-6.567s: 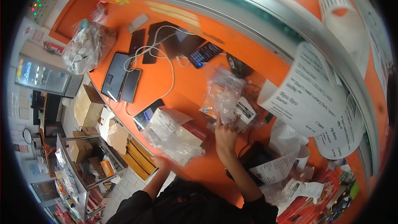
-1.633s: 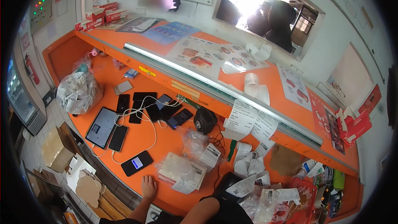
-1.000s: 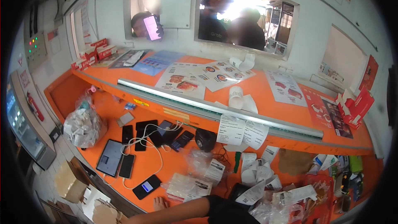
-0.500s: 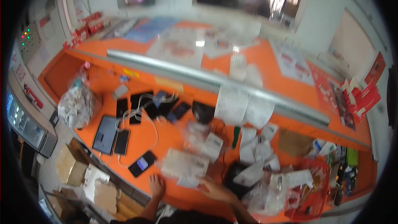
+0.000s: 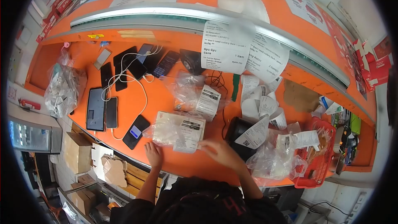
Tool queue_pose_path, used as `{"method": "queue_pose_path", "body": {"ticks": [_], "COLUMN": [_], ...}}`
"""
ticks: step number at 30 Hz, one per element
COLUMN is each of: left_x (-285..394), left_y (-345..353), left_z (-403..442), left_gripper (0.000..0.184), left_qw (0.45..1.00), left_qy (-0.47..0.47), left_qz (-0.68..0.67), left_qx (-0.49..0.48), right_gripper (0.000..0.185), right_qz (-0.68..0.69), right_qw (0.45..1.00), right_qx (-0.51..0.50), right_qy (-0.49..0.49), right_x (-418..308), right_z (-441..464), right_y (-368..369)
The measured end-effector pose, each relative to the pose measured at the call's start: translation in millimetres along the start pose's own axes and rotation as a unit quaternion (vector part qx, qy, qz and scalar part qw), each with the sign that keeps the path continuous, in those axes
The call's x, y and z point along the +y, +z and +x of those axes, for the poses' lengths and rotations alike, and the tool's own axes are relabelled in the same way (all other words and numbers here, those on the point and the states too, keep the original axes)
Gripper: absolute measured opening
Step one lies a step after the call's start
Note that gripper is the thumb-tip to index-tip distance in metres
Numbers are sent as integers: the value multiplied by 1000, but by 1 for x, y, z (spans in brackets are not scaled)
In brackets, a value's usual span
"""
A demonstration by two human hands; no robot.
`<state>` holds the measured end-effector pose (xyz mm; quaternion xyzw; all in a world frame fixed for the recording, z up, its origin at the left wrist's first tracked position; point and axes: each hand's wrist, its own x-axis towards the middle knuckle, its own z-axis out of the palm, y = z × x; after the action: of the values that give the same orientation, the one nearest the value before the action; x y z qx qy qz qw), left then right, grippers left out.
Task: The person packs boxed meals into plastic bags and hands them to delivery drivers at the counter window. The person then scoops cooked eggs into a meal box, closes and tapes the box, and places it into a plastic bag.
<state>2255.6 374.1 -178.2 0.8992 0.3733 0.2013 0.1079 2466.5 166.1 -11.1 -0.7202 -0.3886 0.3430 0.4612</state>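
A bagged box (image 5: 170, 126) in clear plastic, with a printed receipt (image 5: 191, 135) on its right side, lies on the orange counter before me. My right hand (image 5: 222, 153) is at its lower right corner, fingers stretched toward the receipt's edge; whether they touch it is hard to tell. Resting at the counter's front edge, below the box's left side, is my left hand (image 5: 154, 155), its fingers extended and holding nothing. Behind the box sits a second plastic-wrapped package (image 5: 188, 93) bearing another receipt (image 5: 208, 101). A smartphone (image 5: 136, 132) with a lit screen lies left of the box.
Several phones and a tablet (image 5: 96, 110) with white cables cover the left side. A black printer (image 5: 240, 135) trails curled receipts to the right, beside a red basket (image 5: 317, 153). Long receipts (image 5: 228, 47) hang from the metal shelf edge (image 5: 157, 14). A stuffed plastic bag (image 5: 64, 85) stands far left.
My view has tilted down and become sharper, so the counter appears higher in the picture. Both hands stay near the bagged box, with the right still at its corner.
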Motion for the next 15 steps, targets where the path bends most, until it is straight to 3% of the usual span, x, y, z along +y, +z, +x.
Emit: {"method": "queue_pose_path", "body": {"ticks": [2, 4, 5, 6, 8, 9, 12, 15], "left_x": [1, -2, -3, -3, -1, -1, -3, -1], "left_y": [-3, -1, 0, 0, -1, 0, -1, -2], "left_z": [-1, -3, -2, -3, -1, 0, -3, -2], "left_gripper": [13, 12, 12, 12, 11, 11, 11, 13], "left_qw": [1000, 999, 999, 999, 999, 999, 999, 998], "left_qy": [-13, -17, -17, -21, -23, -27, -24, -29], "left_qz": [-19, -22, -26, -26, -33, -33, -21, -44], "left_qx": [-20, -21, -23, -19, -19, -15, -18, -22], "right_gripper": [13, 13, 28, 28, 53, 76, 81, 85], "right_qz": [32, -106, -147, -149, -259, -303, -359, -308], "right_qw": [995, 964, 963, 964, 943, 948, 929, 946], "right_qx": [96, 245, 224, 220, 186, 84, 91, 95], "right_qy": [-8, -15, 7, 3, -97, -59, -3, -26], "right_x": [15, 34, 56, 63, 73, 90, 83, 89], "right_z": [29, 63, 79, 92, 114, 120, 124, 121], "right_y": [-14, -27, -35, -39, -44, -45, -36, -36]}}
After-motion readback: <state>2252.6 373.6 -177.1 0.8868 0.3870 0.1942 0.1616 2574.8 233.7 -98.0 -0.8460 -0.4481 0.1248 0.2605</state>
